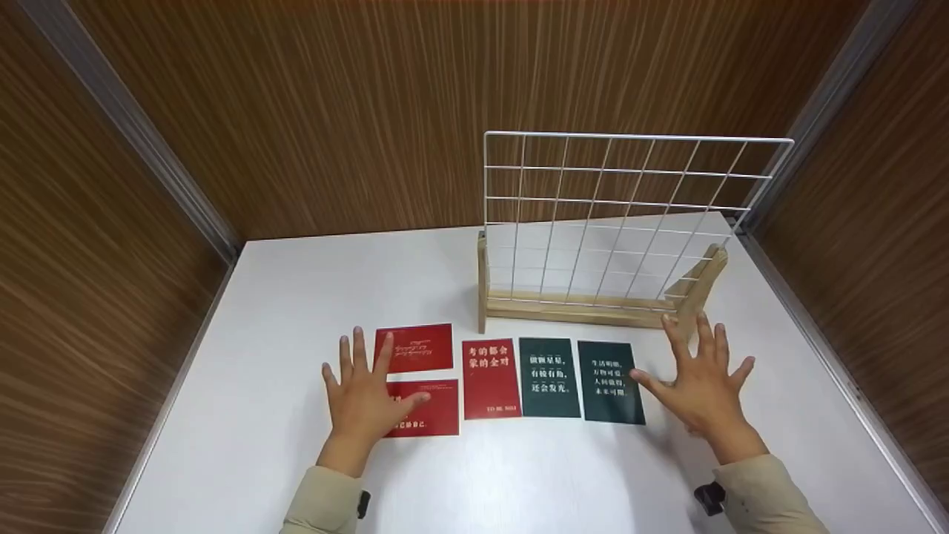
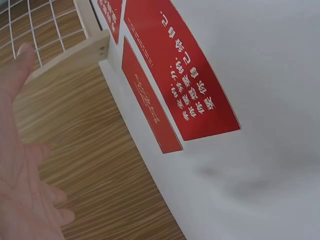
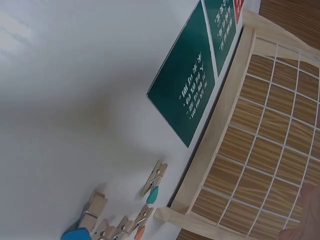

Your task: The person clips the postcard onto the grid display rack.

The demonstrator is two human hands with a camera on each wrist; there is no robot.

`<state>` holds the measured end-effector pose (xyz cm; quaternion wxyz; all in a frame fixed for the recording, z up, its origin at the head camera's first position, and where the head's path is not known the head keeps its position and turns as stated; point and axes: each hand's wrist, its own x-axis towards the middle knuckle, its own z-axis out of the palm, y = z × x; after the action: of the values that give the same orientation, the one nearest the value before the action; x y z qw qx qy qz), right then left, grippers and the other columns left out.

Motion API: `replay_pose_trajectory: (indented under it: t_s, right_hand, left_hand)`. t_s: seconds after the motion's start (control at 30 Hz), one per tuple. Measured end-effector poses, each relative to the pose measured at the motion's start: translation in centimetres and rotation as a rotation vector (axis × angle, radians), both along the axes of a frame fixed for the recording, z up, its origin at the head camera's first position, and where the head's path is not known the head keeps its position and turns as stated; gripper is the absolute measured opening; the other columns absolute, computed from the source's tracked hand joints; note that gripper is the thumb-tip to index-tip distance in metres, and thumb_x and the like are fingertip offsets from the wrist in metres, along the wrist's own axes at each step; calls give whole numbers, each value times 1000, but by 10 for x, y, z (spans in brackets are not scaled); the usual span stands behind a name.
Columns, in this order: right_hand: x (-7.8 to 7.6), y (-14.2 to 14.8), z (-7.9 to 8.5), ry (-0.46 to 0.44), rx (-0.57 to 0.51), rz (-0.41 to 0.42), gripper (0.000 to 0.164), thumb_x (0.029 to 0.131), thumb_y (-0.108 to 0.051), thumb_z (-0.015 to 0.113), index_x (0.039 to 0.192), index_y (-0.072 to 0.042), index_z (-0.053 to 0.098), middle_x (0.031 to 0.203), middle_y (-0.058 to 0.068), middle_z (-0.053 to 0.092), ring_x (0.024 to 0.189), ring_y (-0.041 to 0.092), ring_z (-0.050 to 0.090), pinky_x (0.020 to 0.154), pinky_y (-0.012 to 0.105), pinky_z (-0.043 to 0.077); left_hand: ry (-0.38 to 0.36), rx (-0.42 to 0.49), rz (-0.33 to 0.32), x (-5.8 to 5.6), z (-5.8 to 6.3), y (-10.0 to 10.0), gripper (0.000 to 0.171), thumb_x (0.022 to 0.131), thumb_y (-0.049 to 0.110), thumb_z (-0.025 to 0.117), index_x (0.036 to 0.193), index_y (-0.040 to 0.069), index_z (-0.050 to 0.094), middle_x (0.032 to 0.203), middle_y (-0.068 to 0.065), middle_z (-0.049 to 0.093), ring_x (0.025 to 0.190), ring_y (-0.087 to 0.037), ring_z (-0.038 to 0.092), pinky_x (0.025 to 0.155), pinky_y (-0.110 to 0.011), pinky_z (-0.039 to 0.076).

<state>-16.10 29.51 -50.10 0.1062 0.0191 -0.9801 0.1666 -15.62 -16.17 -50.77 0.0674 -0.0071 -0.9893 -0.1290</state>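
Observation:
My left hand (image 1: 363,404) is held over the table with its fingers spread, overlapping the left ends of two red cards (image 1: 426,348) in the head view. White lettering runs along the lower red card (image 2: 187,75). My right hand (image 1: 704,393) also has spread fingers and holds nothing; its thumb tip reaches the edge of a dark green card (image 1: 612,382) in that view. Between the hands lie an upright red card (image 1: 491,378) and a second green card (image 1: 549,377). Several wooden clothespins (image 3: 154,177) with coloured ends show in the right wrist view.
Behind the cards stands a white wire grid (image 1: 615,208) on a wooden base (image 1: 578,308). The white table (image 1: 311,282) is bordered by wood-grain panels (image 1: 334,111) at the back and both sides. A dark wrist device (image 1: 710,498) sits by the right sleeve.

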Motion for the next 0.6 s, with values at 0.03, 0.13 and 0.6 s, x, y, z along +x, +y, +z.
replay_pose_trajectory:
  t_s: [0.03, 0.13, 0.6]
  right_hand:
    - [0, 2, 0, 4, -5, 0, 97, 78, -67, 61, 153, -30, 13, 154, 23, 1, 139, 46, -8, 89, 76, -15]
    - [1, 6, 0, 3, -20, -3, 97, 78, -67, 61, 153, -31, 11, 155, 23, -1, 139, 45, -10, 89, 76, -15]
    - [5, 21, -1, -38, -27, -82, 100, 78, -69, 59, 153, -24, 12, 153, 29, -1, 138, 48, -9, 88, 78, -14]
  left_hand:
    - [1, 0, 1, 0, 0, -1, 107, 67, 68, 69, 151, 18, 26, 156, -21, 4, 141, -41, -2, 103, -68, 2]
    - [3, -3, 3, 0, -1, -4, 107, 67, 68, 69, 151, 17, 27, 156, -22, 5, 141, -42, 0, 103, -68, 3]
    - [-13, 15, 29, 1, -8, -15, 104, 67, 61, 74, 150, 17, 30, 156, -20, 8, 141, -41, 1, 104, -67, 4]
